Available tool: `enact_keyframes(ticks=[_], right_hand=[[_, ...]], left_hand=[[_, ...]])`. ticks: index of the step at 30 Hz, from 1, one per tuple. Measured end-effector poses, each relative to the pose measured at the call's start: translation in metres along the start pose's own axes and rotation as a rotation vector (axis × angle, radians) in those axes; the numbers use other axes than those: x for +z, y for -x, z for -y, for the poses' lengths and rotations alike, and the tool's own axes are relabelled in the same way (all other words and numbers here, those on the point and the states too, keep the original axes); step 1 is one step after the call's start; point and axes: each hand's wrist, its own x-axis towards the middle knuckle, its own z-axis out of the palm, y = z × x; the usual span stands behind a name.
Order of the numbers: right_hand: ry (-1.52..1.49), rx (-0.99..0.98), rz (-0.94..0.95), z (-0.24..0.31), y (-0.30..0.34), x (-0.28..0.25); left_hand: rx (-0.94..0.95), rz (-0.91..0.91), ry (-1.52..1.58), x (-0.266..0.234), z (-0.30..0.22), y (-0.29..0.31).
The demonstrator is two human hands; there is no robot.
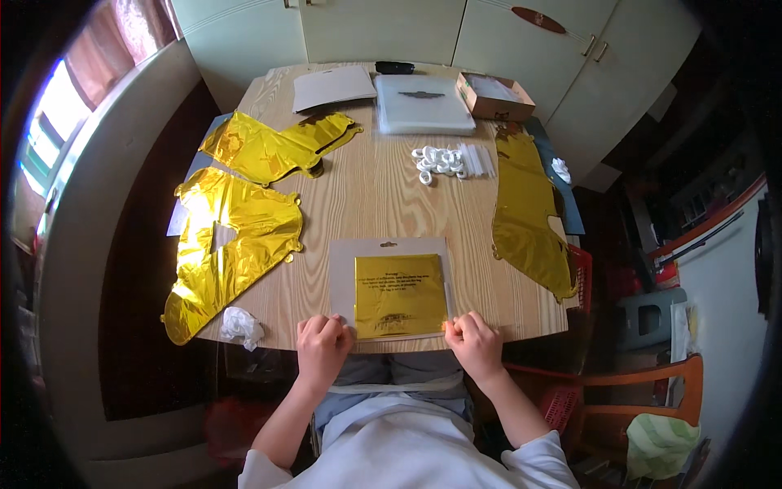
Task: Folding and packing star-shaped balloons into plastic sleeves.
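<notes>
In front of me at the table's near edge lies a flat package: a grey card (342,269) with a hanging hole at its top, and a folded square of gold foil (399,301) over it, under what looks like clear plastic with dark print. My left hand (322,342) is closed at the package's lower left corner, fingers pinched on its edge. At the lower right corner my right hand (475,344) is likewise closed, thumb and fingers pinching the edge. A thin pale strip (447,295) runs along the package's right side.
Gold foil balloons (273,213), (281,151) lie flat at left, another foil balloon (521,196) at right. White ribbon rolls (440,160) and clear tubes (479,160) sit right of centre. Behind are grey cards (334,87), clear bags (423,110) and an open box (495,98). Crumpled tissue (242,326) lies near left.
</notes>
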Motion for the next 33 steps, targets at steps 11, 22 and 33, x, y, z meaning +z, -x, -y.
enact_keyframes(ticks=[11,22,33], right_hand=[[0.093,0.047,-0.06,0.004,0.006,0.005],[0.091,-0.241,0.015,0.031,0.008,-0.009],[0.079,-0.099,0.096,0.032,0.014,-0.01]], left_hand=[[-0.096,0.012,0.125,-0.003,0.001,0.004],[0.255,0.228,0.028,-0.008,-0.046,0.004],[0.246,0.472,-0.198,-0.009,-0.031,0.012]])
